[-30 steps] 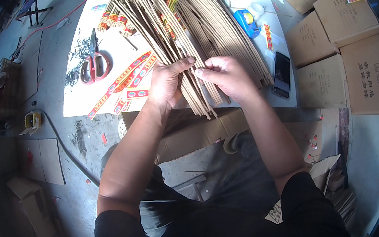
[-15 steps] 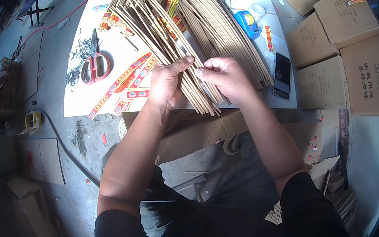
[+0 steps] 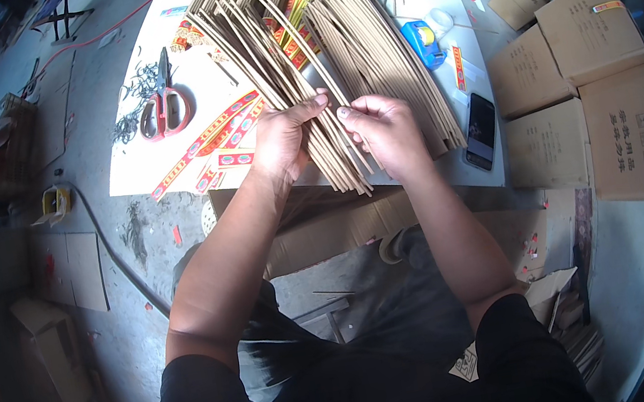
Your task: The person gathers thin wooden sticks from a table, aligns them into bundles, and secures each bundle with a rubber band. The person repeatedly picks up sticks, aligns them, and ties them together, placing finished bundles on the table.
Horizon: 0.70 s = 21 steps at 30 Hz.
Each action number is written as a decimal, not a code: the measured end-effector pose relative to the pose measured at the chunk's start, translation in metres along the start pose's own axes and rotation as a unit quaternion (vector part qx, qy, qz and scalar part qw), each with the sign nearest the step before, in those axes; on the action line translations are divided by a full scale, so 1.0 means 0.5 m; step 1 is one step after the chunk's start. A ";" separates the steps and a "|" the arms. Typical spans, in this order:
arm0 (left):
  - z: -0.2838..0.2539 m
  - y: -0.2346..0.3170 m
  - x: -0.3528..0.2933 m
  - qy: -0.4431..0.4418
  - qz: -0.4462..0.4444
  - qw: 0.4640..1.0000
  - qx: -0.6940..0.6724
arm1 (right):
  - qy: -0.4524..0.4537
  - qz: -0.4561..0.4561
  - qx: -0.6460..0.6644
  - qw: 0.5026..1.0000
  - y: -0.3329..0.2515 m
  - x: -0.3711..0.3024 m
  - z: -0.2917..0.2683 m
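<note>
Gripping brown stick bundle point(image 3: 282, 81) in left hand point(image 3: 279, 140), between thumb and fingers. Right hand point(image 3: 388, 131): fingertips pinching slim sticks point(image 3: 330, 86) just right of left thumb. Stick pile point(image 3: 385, 65) lies beyond right fingers.

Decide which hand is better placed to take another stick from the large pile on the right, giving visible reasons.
Probably the right hand: it is nearer the large pile, with its thumb and fingers at the right edge of the held bundle. The left hand is wrapped around that bundle.
</note>
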<state>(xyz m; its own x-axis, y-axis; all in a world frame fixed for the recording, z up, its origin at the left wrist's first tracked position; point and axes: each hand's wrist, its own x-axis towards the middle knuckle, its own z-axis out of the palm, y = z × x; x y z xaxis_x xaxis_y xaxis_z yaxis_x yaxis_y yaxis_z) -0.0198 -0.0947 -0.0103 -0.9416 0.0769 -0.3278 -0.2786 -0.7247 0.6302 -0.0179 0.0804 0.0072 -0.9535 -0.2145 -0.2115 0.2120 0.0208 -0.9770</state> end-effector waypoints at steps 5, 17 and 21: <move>0.004 -0.005 0.004 -0.008 0.008 1.000 0.003 | -0.004 -0.067 -0.059 0.996 0.038 0.010 0.000; 0.005 -0.005 0.003 -0.004 0.011 1.000 0.000 | 0.021 -0.083 -0.046 0.995 0.024 0.004 0.013; 0.001 -0.001 0.003 -0.007 0.006 1.000 0.002 | 0.027 -0.092 -0.070 0.993 0.027 0.004 0.017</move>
<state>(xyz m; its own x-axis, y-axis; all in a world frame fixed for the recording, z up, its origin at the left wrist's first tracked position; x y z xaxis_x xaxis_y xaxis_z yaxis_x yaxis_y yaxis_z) -0.0213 -0.0936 -0.0108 -0.9475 0.0771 -0.3103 -0.2676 -0.7225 0.6375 -0.0153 0.0721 -0.0062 -0.9842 -0.1752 -0.0267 0.0050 0.1234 -0.9923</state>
